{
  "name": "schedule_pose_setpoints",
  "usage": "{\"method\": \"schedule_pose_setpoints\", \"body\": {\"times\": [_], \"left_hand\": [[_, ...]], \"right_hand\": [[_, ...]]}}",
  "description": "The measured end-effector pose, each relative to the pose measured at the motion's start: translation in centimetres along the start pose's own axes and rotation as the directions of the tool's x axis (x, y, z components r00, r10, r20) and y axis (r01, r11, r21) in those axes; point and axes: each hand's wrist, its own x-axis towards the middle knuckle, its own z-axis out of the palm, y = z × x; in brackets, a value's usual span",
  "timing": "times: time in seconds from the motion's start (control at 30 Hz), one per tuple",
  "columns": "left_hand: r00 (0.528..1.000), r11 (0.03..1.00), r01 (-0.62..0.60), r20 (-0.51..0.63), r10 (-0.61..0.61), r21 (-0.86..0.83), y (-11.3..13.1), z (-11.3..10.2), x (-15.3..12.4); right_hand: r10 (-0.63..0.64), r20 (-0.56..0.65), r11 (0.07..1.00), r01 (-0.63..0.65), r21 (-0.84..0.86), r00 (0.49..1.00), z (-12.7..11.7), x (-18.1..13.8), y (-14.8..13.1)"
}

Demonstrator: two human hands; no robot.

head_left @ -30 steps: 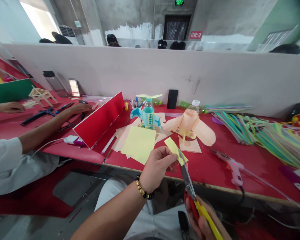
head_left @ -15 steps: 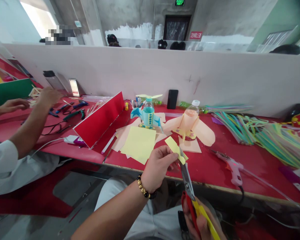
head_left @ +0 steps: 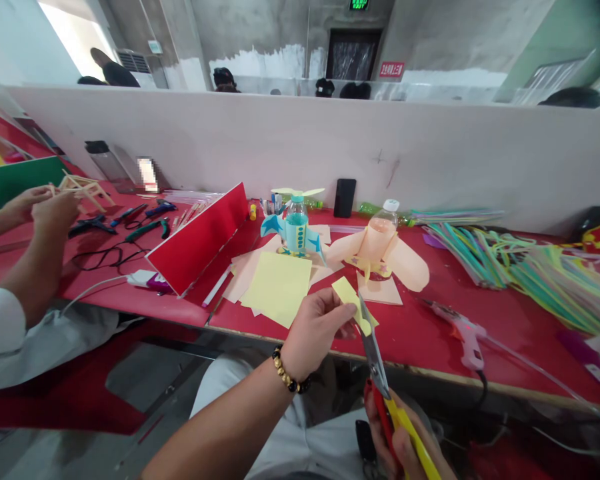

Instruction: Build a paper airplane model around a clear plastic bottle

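Small pale-yellow paper strip (head_left: 347, 297) here, and I've got it pinched between thumb and fingers of my left hand (head_left: 313, 337), over the red tabletop (head_left: 430, 340). My right hand (head_left: 400, 447) is curled firmly round red-and-yellow-handled scissors (head_left: 375, 367), tips right at the strip's edge, near a loose yellow paper sheet (head_left: 277, 290).

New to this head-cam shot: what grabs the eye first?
Front and centre, the left hand pinches a yellow paper strip, with the blades of scissors in the right hand at its edge. Beyond, on the red table, stand a turquoise bottle craft and a peach bottle craft; coloured straws lie heaped at right.
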Motion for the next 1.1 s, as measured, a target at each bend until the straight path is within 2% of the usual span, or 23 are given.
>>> {"method": "schedule_pose_setpoints", "body": {"times": [0.23,0.5,0.7,0.87,1.03,1.1], "left_hand": [[1.0,1.0,0.003,0.03,-0.004,0.011,0.12,-0.2,-0.1],[0.999,1.0,0.013,0.03,-0.013,0.011,0.64,-0.48,-0.06],[0.997,1.0,0.011,0.077,-0.012,0.016,0.86,-0.6,0.09],[1.0,0.999,0.005,0.025,-0.006,0.054,0.46,-0.5,0.34],[0.996,0.995,0.01,0.085,-0.019,0.098,0.27,-0.38,0.07],[0.995,0.995,0.015,0.094,-0.025,0.103,0.26,-0.37,-0.06]], "right_hand": [[0.059,0.061,0.998,-0.06,0.021,0.996,-0.82,0.31,0.24],[0.007,-0.002,1.0,-0.007,-0.008,1.0,0.0,0.27,0.06],[0.041,-0.012,0.998,-0.042,-0.045,0.999,-0.3,-0.45,-0.32],[0.008,-0.005,0.999,-0.008,-0.045,1.0,0.0,-0.45,-0.51],[0.009,-0.064,0.996,-0.015,-0.092,0.998,-0.31,-0.51,-0.13],[-0.018,-0.035,0.994,0.014,-0.104,0.999,-0.41,-0.43,0.01]]}}
